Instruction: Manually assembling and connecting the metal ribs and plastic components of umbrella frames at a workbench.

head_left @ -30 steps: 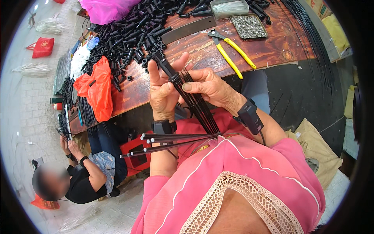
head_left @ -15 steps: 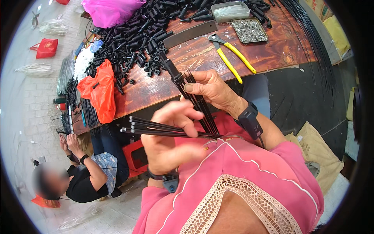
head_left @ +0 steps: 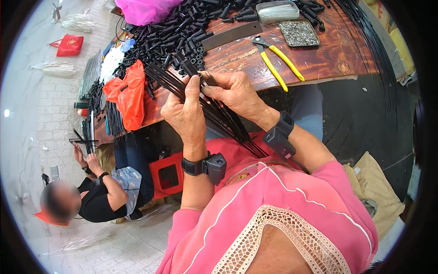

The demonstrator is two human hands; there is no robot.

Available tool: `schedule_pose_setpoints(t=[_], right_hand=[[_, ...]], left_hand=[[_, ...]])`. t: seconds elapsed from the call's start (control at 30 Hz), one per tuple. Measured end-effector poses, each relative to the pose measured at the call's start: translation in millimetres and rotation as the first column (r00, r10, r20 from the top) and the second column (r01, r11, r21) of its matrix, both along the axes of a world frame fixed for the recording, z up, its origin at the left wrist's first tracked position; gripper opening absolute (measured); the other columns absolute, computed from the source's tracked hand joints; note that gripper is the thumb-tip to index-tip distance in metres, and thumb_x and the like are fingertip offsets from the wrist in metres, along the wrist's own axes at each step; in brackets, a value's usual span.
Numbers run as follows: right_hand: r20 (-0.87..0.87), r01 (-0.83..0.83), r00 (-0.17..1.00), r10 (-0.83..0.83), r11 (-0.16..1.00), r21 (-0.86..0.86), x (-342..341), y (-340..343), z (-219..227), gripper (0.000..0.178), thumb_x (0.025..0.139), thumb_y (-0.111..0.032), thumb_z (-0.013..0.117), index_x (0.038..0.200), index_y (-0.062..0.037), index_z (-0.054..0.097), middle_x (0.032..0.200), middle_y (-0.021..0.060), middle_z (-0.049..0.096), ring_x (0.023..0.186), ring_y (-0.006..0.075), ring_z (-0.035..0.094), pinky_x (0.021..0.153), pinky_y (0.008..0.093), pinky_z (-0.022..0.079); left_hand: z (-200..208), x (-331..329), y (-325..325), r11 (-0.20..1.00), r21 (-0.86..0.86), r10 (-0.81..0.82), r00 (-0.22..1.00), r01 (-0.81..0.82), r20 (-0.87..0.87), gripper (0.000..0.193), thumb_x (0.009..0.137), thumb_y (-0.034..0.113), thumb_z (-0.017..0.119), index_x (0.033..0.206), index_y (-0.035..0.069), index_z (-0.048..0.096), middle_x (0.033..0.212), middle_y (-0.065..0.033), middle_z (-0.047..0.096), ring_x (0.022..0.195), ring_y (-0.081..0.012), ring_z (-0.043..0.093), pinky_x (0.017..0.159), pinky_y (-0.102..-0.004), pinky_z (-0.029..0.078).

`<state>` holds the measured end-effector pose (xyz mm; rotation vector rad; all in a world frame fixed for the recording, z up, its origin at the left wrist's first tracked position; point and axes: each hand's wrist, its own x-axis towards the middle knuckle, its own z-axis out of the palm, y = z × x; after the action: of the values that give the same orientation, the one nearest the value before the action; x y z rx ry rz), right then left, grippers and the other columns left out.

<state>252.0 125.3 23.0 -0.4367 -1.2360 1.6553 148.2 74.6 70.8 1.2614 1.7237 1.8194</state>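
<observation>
Between my hands is a bundle of thin black umbrella ribs (head_left: pixel 235 125), running from my lap up toward the table edge. My left hand (head_left: pixel 187 112) is closed on a fanned-out group of ribs, whose tips point up and left. My right hand (head_left: pixel 242 93) pinches the other ribs just below a black plastic runner (head_left: pixel 188 68). The two thumbs are near each other. My fingers partly hide where the ribs meet the runner.
A wooden table (head_left: pixel 228 57) bears a heap of black plastic runners (head_left: pixel 169 39), yellow-handled pliers (head_left: pixel 276 64), a metal bar (head_left: pixel 232 35) and a tin of small metal parts (head_left: pixel 299 33). An orange bag (head_left: pixel 127 98) hangs at its left edge. Another person (head_left: pixel 105 201) works at left.
My left hand has swung up from low beside my lap to the runner, taking hold of the fanned ribs. Those ribs now point up and left. My right hand has shifted slightly.
</observation>
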Motion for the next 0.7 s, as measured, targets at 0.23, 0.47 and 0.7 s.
schedule_pose_setpoints(t=[0.23,0.47,0.7], right_hand=[[-0.006,0.088,0.996,-0.088,0.989,0.12,-0.3,-4.1,6.4,0.029,0.089,-0.006,0.065,0.117,0.0024,0.066,0.087,0.0045,0.071,0.077,0.0039,0.058,0.068,0.0234,0.051],[0.014,0.171,0.984,-0.175,0.972,0.159,-8.6,-12.6,7.1,0.031,0.088,-0.006,0.066,0.117,0.0027,0.065,0.089,0.0075,0.071,0.081,0.0049,0.058,0.07,0.0245,0.051],[0.153,0.209,0.965,-0.213,0.977,0.038,-8.6,-4.2,-11.3,0.026,0.08,-0.016,0.079,0.093,0.0025,0.066,0.075,0.002,0.065,0.069,0.0051,0.057,0.062,0.0228,0.049]], left_hand=[[1.7,1.3,0.4,0.999,0.022,-0.049,0.992,0.047,0.115,0.014,0.086,0.008,0.074,0.094,-0.004,0.071,0.082,-0.0004,0.067,0.07,-0.0052,0.057,0.061,-0.0199,0.045],[-8.5,-4.2,6.0,0.987,0.135,-0.131,0.924,0.088,0.36,0.012,0.086,0.003,0.072,0.095,-0.002,0.067,0.088,-0.0042,0.068,0.074,-0.0101,0.063,0.067,-0.0223,0.051],[-18.0,-13.4,10.6,0.956,0.231,-0.277,0.813,0.18,0.512,0.011,0.087,0.001,0.07,0.098,0.0,0.067,0.088,-0.0031,0.067,0.073,-0.0102,0.063,0.067,-0.0221,0.051]])
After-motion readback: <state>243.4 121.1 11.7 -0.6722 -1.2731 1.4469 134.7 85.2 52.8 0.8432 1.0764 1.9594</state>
